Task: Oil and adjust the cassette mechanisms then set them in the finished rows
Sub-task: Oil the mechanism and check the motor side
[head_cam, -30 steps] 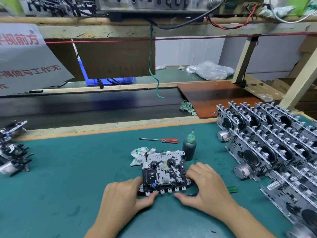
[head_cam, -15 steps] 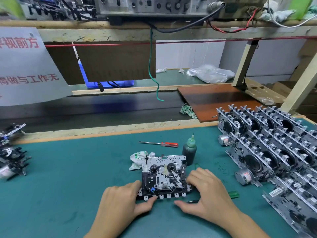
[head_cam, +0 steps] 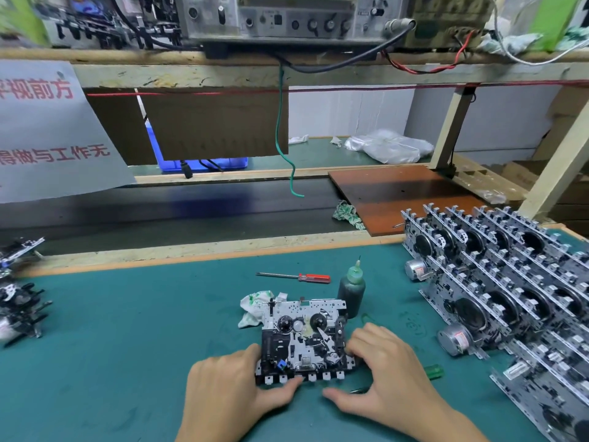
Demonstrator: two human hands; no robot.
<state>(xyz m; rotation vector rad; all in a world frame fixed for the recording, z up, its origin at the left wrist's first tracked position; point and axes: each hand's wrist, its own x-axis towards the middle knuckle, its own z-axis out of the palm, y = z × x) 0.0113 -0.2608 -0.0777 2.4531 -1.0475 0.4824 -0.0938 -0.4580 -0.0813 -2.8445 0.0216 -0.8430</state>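
Note:
A cassette mechanism [head_cam: 304,341] lies flat on the green mat, its row of keys toward me. My left hand [head_cam: 229,393] grips its left side, the thumb pressing a key at the front edge. My right hand [head_cam: 385,374] grips the right side, fingers curled onto the edge and the thumb stretched along the mat in front. A dark oil bottle [head_cam: 351,290] with a green nozzle stands just behind the mechanism. Finished rows of mechanisms [head_cam: 510,282] stand on edge at the right.
A red-handled screwdriver [head_cam: 294,276] lies behind the bottle, a stained rag [head_cam: 253,306] at the mechanism's back left. A green-handled tool [head_cam: 432,371] lies under my right hand. More mechanisms [head_cam: 17,301] sit at the left edge. A conveyor belt [head_cam: 159,212] runs beyond the wooden rail.
Both hands keep their hold on the mechanism. My left thumb has slid slightly right along the front keys; the head view has tilted a little.

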